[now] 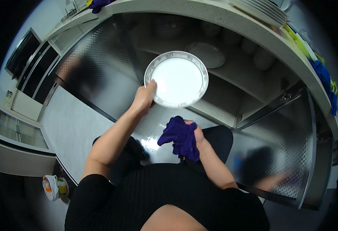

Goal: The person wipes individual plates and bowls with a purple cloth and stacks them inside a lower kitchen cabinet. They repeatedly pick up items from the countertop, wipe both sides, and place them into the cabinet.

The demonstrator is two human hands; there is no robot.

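My left hand (144, 97) grips the lower left rim of a white plate (177, 79) with a grey patterned border, its thumb on the upper face. The plate is held up before an open lower cabinet (244, 83). Closer to my body, my right hand (197, 133) clutches a bunched purple cloth (180, 138), apart from the plate. Inside the cabinet, another patterned plate (206, 55) lies on the shelf. Dim rounded dishes, hard to make out, stand farther back.
Two textured cabinet doors stand open, a left door (96, 72) and a right door (273, 156). Stacked plates (261, 11) sit on the countertop (186, 7) above. A blue cloth (323, 79) hangs over its right edge. A lined bin (55, 187) stands on the floor at lower left.
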